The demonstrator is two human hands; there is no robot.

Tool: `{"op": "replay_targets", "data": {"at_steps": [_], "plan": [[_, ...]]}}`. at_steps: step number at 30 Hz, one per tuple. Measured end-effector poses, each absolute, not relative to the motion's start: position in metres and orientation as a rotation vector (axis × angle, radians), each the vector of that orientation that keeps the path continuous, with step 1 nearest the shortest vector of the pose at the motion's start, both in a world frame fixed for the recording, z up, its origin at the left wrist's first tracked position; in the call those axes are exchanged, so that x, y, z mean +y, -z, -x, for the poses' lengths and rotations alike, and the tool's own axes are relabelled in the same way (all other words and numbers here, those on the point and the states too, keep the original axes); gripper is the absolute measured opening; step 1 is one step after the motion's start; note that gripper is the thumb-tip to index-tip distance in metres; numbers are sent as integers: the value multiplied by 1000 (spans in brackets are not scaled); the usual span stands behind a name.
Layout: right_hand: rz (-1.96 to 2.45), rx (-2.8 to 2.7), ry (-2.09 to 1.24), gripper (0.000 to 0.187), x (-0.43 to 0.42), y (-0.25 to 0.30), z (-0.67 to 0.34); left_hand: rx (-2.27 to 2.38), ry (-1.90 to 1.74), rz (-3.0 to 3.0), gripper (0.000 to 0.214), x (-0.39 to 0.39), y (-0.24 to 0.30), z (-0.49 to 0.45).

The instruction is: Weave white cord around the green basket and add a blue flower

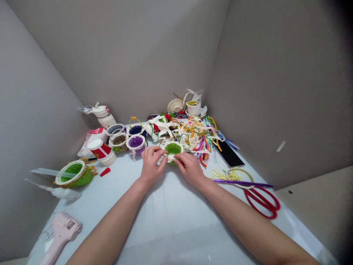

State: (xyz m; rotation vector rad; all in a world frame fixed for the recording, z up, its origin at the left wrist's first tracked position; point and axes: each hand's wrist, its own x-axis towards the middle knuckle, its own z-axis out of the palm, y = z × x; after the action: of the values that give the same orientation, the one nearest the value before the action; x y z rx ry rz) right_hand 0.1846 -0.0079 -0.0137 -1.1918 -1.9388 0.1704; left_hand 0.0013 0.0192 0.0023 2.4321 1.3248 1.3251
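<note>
Both arms stretched forward, palms down. Left hand [151,162] and right hand [189,166] fingers curled, pinching near rim of small green basket [173,149] from either side. Basket upright, white lace trim, at table [171,217] centre, just before ribbon pile [193,134]. Red scissors [261,202] right, pink glue gun [62,232] near-left. White tabletop, grey walls meet in corner.

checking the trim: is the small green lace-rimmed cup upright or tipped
Upright. The small green lace-rimmed cup stands mouth up between left hand and right hand.
</note>
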Motion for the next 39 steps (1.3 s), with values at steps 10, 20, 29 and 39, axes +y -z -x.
{"op": "replay_targets", "data": {"at_steps": [10,20,29,39], "plan": [[1195,-1890,-229,19,-10,19,-186,1210,-1054,-2639,10,16,-3,-5],[1167,-1867,-257,22,-11,18,-187,1234,-1008,-2641,12,17,-3,-6],[1086,-1726,-312,15,-24,20,-197,1255,-1054,-2643,14,17,-2,-10],[1150,-1549,-381,12,-26,24,-199,1260,-1058,-2631,14,15,-3,-12]]}}
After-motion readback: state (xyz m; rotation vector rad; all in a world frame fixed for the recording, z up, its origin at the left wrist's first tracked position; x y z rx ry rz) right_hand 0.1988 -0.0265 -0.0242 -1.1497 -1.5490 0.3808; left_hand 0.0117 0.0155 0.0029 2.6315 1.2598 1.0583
